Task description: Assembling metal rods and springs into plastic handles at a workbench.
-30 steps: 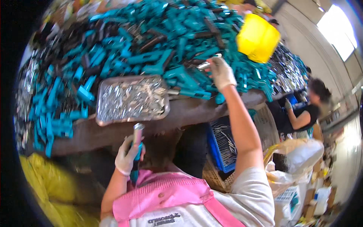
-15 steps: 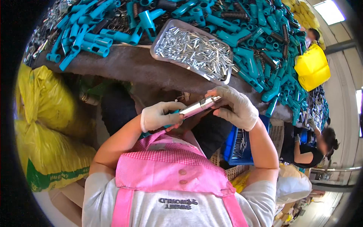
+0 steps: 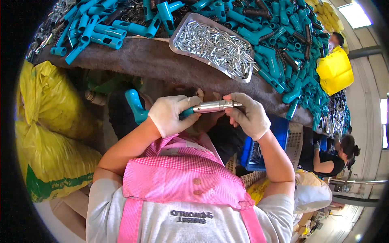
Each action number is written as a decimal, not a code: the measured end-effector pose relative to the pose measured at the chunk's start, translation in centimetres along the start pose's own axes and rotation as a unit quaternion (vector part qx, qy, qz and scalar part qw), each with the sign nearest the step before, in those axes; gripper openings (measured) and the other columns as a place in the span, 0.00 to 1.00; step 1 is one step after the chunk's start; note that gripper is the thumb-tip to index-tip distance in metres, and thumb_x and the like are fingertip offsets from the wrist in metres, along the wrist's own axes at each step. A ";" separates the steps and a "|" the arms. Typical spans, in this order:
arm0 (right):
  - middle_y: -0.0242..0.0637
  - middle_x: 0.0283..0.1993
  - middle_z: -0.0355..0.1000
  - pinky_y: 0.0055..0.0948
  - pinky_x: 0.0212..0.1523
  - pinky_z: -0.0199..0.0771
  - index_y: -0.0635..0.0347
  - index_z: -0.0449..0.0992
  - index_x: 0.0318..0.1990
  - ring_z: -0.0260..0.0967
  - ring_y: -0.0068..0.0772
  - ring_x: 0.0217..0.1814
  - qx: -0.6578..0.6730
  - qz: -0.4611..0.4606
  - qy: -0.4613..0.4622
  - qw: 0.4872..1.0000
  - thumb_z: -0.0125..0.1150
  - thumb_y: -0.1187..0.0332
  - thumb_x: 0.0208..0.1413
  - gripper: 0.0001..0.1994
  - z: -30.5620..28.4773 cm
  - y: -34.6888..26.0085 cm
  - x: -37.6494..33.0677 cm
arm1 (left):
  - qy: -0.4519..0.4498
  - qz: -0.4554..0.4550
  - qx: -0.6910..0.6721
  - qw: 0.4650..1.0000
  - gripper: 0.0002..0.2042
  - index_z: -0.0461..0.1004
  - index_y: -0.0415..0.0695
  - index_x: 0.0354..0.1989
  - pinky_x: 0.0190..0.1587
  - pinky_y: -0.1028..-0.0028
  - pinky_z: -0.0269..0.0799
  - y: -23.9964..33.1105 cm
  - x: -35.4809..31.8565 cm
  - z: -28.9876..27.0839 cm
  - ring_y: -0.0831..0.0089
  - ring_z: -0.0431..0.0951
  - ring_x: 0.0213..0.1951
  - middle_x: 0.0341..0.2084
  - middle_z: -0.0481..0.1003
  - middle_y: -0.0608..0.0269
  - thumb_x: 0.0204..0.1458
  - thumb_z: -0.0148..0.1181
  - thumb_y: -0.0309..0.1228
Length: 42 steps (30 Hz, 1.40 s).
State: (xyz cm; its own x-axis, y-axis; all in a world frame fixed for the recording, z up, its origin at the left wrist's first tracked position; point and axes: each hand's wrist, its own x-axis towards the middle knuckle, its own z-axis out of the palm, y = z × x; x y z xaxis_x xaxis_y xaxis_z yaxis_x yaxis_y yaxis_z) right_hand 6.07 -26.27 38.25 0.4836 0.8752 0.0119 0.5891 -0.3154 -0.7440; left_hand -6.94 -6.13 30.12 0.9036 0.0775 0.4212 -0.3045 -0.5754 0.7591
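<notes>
Between my gloved hands lies a pistol-shaped tool [image 3: 137, 107] with a teal angled handle and a shiny chrome barrel [image 3: 210, 107]. My left hand [image 3: 171, 116] is wrapped round its teal body, handle sticking out to the left. At the barrel's narrow tip, the fingers of my right hand [image 3: 249, 117] are closed on the metal end. Both hands wear thin whitish gloves. Beyond them on the bench, a grey tray [image 3: 174, 42] holds a heap of small metal pins.
Teal tool bodies [image 3: 269, 60] pile up on the brown-covered bench [image 3: 133, 58]. A blue crate [image 3: 279, 133] with thin metal rods stands below right. Yellow sacks [image 3: 60, 158] lean at left. A yellow container [image 3: 335, 71] is far right, near a co-worker [image 3: 334, 162].
The tool has turned more level, and its teal handle now shows left of my left hand. My right hand has shifted slightly left and nearer me.
</notes>
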 end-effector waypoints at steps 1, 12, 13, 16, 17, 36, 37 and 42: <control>0.36 0.33 0.70 0.22 0.34 0.71 0.66 0.69 0.48 0.69 0.22 0.30 0.100 0.144 -0.031 0.984 0.59 0.74 0.53 0.15 -0.1 -0.5 0.0 | -0.007 0.012 0.059 0.998 0.16 0.72 0.48 0.42 0.28 0.63 0.71 0.0 0.0 -0.1 0.57 0.75 0.27 0.24 0.73 0.56 0.43 0.62 0.36; 0.36 0.34 0.69 0.23 0.32 0.71 0.66 0.66 0.54 0.69 0.25 0.33 0.120 0.075 0.027 0.990 0.52 0.68 0.60 0.17 3.0 1.4 -2.3 | -0.024 0.113 0.198 0.973 0.18 0.70 0.48 0.42 0.23 0.62 0.67 -0.4 -0.4 0.1 0.59 0.73 0.23 0.21 0.70 0.60 0.39 0.64 0.33; 0.36 0.37 0.68 0.26 0.34 0.72 0.66 0.67 0.53 0.70 0.27 0.34 -0.071 -0.051 0.036 0.995 0.54 0.70 0.58 0.17 2.8 1.9 -2.3 | -0.031 0.102 0.191 0.976 0.18 0.70 0.48 0.41 0.23 0.62 0.67 -0.6 -0.3 0.2 0.60 0.72 0.22 0.21 0.70 0.60 0.39 0.64 0.34; 0.36 0.39 0.65 0.24 0.28 0.70 0.64 0.68 0.53 0.68 0.23 0.30 -0.052 0.028 0.000 0.998 0.53 0.74 0.56 0.16 3.0 2.3 -2.6 | -0.030 0.125 0.220 0.967 0.18 0.70 0.48 0.41 0.22 0.62 0.67 -0.9 -0.5 0.9 0.60 0.72 0.21 0.19 0.68 0.61 0.39 0.64 0.35; 0.36 0.38 0.65 0.22 0.25 0.69 0.62 0.68 0.54 0.67 0.21 0.28 0.129 0.195 -0.048 0.971 0.53 0.75 0.57 0.17 3.0 2.2 -2.6 | -0.031 0.123 0.222 0.967 0.18 0.70 0.48 0.41 0.22 0.62 0.67 -1.1 -0.6 0.8 0.60 0.72 0.21 0.19 0.68 0.61 0.39 0.64 0.35; 0.34 0.25 0.66 0.23 0.23 0.66 0.64 0.71 0.46 0.66 0.25 0.24 0.265 0.286 -0.139 0.910 0.49 0.60 0.61 0.16 3.4 2.7 -2.4 | -0.144 0.120 0.209 0.960 0.16 0.72 0.47 0.40 0.24 0.63 0.69 -0.7 -0.9 -1.2 0.59 0.73 0.24 0.21 0.71 0.59 0.41 0.62 0.36; 0.35 0.27 0.67 0.23 0.25 0.67 0.65 0.70 0.47 0.67 0.25 0.25 0.262 0.236 -0.125 0.927 0.48 0.59 0.61 0.17 3.8 3.3 -2.7 | -0.121 0.160 0.232 0.952 0.16 0.72 0.48 0.40 0.23 0.63 0.68 -0.5 -0.7 -1.2 0.59 0.73 0.23 0.19 0.70 0.59 0.41 0.62 0.37; 0.40 0.33 0.68 0.29 0.27 0.70 0.66 0.68 0.49 0.69 0.31 0.28 -0.173 -0.177 0.023 0.969 0.54 0.66 0.57 0.16 4.2 3.3 -2.0 | -0.152 0.016 0.128 0.980 0.16 0.72 0.48 0.37 0.25 0.64 0.69 -1.0 -1.1 -0.9 0.60 0.73 0.24 0.18 0.68 0.59 0.38 0.62 0.37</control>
State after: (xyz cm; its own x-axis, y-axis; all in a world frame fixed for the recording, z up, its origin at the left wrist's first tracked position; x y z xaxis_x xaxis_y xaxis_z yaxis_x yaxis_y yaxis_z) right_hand 4.32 -27.49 32.96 0.2349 0.9364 0.2606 0.9011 -0.1093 -0.4196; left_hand -7.86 -4.92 29.38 0.9545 -0.1680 0.2463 -0.2843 -0.7615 0.5825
